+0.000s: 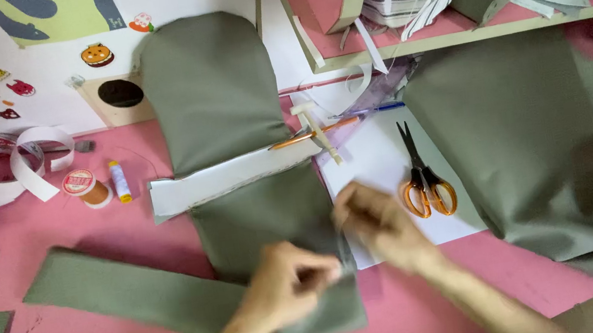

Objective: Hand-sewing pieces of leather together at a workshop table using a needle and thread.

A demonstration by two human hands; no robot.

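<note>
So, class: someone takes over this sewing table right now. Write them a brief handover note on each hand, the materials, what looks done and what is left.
Left hand: pinching the right edge of the green fabric piece.
Right hand: blurred, at the same edge; grip unclear.
White paper strip lies across the fabric.
Orange scissors rest on the white sheet, untouched.
Thread spool is at left.
Done: pieces cut.
Left: that edge is in hand.

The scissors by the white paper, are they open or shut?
Shut. The scissors lie flat on the white paper, their dark blades together in one line and the two orange handle loops side by side. Neither hand touches them.
</note>
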